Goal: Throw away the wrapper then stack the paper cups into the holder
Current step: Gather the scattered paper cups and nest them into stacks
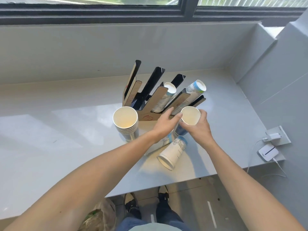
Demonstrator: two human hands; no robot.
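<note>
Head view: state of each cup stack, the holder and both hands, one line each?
Holder: upright on the counter, two right slots loaded, left slots empty.
Slotted stacks: two, leaning in the holder.
Upright stack: standing left of the holder, mouth up.
Held stack: mouth up, gripped.
Lying stack: on its side, mouth toward the camera.
Left hand: touching the held stack.
Right hand: closed around the held stack.
</note>
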